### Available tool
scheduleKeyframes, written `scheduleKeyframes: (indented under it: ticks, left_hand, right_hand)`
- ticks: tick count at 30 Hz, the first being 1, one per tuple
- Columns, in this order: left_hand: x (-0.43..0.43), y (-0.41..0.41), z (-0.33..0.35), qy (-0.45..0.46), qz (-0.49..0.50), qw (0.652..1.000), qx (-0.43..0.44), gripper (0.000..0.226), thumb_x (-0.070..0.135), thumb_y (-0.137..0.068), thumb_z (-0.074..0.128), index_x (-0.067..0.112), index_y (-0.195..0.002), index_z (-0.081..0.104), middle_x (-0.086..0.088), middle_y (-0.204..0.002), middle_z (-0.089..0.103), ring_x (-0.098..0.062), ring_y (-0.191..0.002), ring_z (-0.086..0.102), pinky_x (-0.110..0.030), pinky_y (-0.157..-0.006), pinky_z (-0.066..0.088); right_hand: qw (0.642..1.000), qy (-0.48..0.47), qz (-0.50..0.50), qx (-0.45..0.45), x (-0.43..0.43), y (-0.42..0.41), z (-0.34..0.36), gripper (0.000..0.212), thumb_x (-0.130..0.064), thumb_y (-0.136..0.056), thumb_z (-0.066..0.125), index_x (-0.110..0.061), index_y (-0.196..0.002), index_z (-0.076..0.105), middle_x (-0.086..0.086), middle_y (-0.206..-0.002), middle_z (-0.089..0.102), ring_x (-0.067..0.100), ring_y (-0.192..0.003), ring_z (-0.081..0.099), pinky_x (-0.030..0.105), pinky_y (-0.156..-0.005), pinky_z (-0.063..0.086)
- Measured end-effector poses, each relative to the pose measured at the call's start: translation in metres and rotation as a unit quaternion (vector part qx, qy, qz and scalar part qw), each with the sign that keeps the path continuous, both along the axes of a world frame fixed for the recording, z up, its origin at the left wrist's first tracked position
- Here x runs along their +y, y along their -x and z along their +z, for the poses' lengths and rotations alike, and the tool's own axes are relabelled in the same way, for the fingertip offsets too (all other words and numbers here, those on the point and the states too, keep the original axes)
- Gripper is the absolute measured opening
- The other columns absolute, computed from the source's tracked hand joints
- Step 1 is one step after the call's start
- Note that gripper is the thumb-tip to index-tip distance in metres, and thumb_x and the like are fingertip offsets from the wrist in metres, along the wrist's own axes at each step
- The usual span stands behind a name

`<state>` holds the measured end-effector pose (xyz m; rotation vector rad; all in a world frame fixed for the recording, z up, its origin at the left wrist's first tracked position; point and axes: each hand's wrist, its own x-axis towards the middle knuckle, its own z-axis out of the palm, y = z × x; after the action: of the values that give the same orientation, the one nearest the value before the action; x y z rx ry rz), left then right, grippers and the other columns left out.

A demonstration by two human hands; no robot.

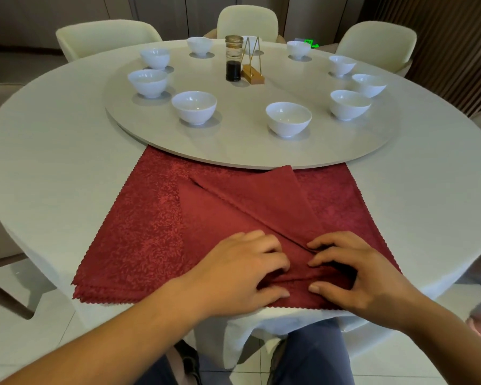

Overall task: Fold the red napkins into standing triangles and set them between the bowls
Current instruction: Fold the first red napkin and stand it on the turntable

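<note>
Half folded atop the stack at the table's near edge, napkin pinched at its near fold by left hand and right hand, fingers curled. Liable to drag the sheet beneath along, or to lose the crease under an uneven pinch — slack cloth, no standing triangle.

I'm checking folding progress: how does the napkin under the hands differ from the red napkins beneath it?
The top napkin is folded into overlapping pointed flaps; the stack lies flat and square. The top napkin shows a plainer, duller face; the stack shows a shiny pattern. The left hand and right hand pinch the top napkin, not the stack. Both are red with zigzag edges.
</note>
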<state>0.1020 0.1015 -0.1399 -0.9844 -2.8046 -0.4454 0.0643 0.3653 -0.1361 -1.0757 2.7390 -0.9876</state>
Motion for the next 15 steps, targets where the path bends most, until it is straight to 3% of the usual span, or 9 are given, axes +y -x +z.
scheduleKeyframes:
  ticks: [4,7,11,15]
  left_hand:
    - [0.0044,-0.001,0.007,-0.017,0.025,0.999,0.023,0.021,0.038,-0.102,0.047,0.026,-0.098,0.063,0.011,-0.095,0.062,-0.011,-0.085,0.054,-0.03,-0.075,0.047]
    - [0.0042,-0.0014,0.0096,-0.018,0.032,0.999,0.022,0.021,0.039,-0.103,0.045,0.025,-0.096,0.059,0.012,-0.091,0.06,-0.009,-0.082,0.052,-0.029,-0.073,0.046]
    - [0.008,-0.0014,0.0083,0.014,0.031,0.999,0.023,0.031,0.055,-0.098,0.05,0.029,-0.105,0.064,0.013,-0.101,0.059,-0.009,-0.089,0.052,-0.027,-0.074,0.046]
    - [0.01,0.0005,0.0073,0.003,0.04,0.998,0.039,0.024,0.042,-0.102,0.047,0.025,-0.097,0.064,0.011,-0.094,0.06,-0.009,-0.084,0.052,-0.028,-0.071,0.047]
  right_hand:
    - [1.0,0.008,-0.011,-0.007,0.006,-0.0024,-0.0013,0.027,-0.054,-0.078,0.073,-0.042,-0.102,0.073,-0.03,-0.127,0.057,0.001,-0.127,0.051,0.015,-0.104,0.039]
    - [0.998,-0.014,-0.02,0.052,0.0028,-0.0029,-0.0047,0.015,-0.034,-0.086,0.076,-0.036,-0.101,0.075,-0.026,-0.119,0.064,-0.003,-0.12,0.054,0.018,-0.101,0.044]
    - [0.997,-0.057,-0.001,0.061,-0.0006,-0.0059,0.0,0.029,-0.054,-0.087,0.065,-0.034,-0.105,0.074,-0.02,-0.119,0.064,-0.005,-0.118,0.052,0.015,-0.101,0.039]
    - [0.997,-0.058,-0.004,0.06,-0.0013,-0.006,0.003,0.03,-0.051,-0.088,0.064,-0.032,-0.109,0.074,-0.02,-0.12,0.064,-0.004,-0.118,0.053,0.014,-0.101,0.04]
